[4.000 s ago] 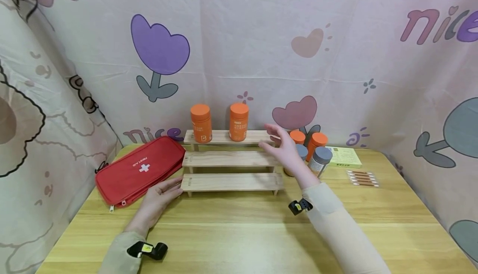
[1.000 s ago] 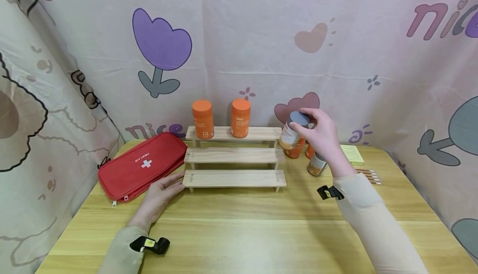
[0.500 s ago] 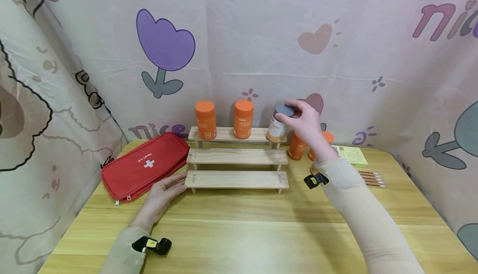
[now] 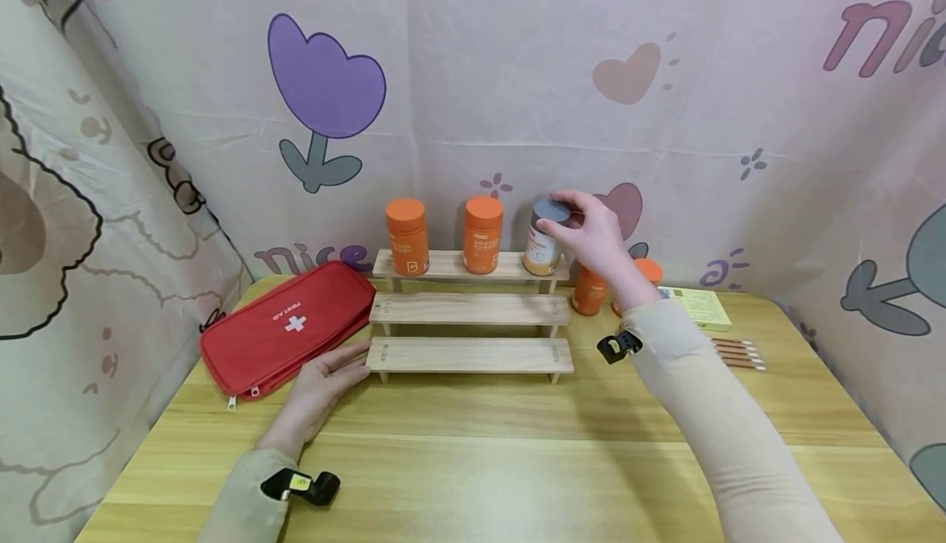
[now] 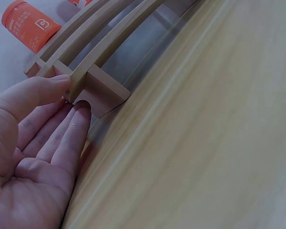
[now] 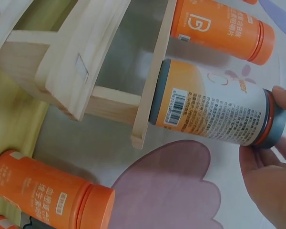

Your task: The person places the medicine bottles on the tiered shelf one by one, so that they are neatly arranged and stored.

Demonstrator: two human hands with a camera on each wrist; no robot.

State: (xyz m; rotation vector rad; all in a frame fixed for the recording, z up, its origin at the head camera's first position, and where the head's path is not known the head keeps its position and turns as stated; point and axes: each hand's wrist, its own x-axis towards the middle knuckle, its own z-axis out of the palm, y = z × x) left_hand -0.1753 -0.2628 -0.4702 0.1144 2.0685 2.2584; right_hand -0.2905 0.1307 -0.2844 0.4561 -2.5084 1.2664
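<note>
My right hand grips the grey lid of a white and yellow pill bottle. This bottle stands upright at the right end of the top tier of a wooden three-step display rack; in the right wrist view its base meets the top board. Two orange bottles share that tier, one at the left and one in the middle. My left hand pinches the left end of the lowest step. The left wrist view has the thumb on the board's end, fingertips below it.
A red first aid pouch lies left of the rack. Right of it stand more orange bottles, partly behind my right arm. Further right are a yellow-green box and a pack of swabs. A printed curtain hangs behind the table.
My right hand, empty at first, has picked up the grey-lidded bottle from the right group and moved it left onto the top tier. My left hand has stayed at the rack's lowest step.
</note>
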